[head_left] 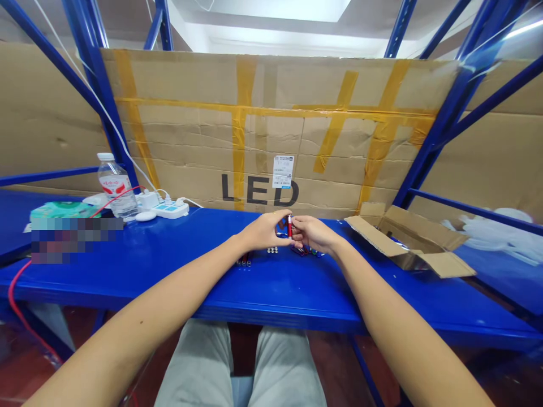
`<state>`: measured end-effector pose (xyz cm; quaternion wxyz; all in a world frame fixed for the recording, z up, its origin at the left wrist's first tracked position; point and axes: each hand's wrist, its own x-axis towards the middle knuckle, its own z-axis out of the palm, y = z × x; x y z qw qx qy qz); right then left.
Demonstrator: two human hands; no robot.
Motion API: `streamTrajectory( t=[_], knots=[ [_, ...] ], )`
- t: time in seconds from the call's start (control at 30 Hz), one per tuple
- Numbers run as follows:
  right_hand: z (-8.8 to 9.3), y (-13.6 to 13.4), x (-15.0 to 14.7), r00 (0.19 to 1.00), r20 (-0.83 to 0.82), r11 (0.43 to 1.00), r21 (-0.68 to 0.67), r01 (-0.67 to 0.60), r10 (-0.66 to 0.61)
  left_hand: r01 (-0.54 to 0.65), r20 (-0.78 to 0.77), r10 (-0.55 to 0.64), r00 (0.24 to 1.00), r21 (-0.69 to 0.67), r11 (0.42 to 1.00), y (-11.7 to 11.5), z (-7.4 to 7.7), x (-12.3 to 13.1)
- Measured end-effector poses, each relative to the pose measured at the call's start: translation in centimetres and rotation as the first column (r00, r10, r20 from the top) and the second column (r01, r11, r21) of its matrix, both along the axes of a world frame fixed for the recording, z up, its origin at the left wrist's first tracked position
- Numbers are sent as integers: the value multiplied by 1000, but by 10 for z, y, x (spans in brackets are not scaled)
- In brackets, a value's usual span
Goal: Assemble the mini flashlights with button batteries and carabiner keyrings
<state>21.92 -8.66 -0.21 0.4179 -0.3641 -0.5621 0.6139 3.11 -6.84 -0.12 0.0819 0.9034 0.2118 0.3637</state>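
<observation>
A small red metal tube (289, 228) with a silver end stands upright between my two hands over the blue table. My left hand (265, 232) pinches it lengthwise, a finger at its top and the thumb near its bottom. From the right side, the fingertips of my right hand (316, 234) grip the same tube. Under my left hand lie several small silver round pieces (272, 250) in a cluster. Several dark red tubes with silver ends (243, 262) lie side by side to the left. Coloured metal pieces (307, 251), partly hidden, lie beneath my right hand.
An open cardboard box (445, 265) sits at the right. Toward the left are a water bottle (114, 186), a white power strip (172, 210) and a green packet (61, 210). A large cardboard panel (190, 147) marked LED closes off the back, between blue rack posts (441, 127).
</observation>
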Motion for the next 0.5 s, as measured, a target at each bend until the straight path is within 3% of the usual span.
streamTrajectory(
  t=[0.13, 0.27, 0.5],
  knots=[
    [2, -4, 2, 994, 27, 994, 22, -109, 108, 9, 46, -5, 999, -79, 997, 5, -3, -3],
    [-1, -1, 0, 995, 72, 996, 59, -71, 67, 18, 69, -7, 998, -161, 987, 9, -4, -4],
    [-3, 2, 4, 993, 116, 999, -15, -29, 30, 100, 197, -40, 980, -302, 948, 14, -9, 1]
  ],
)
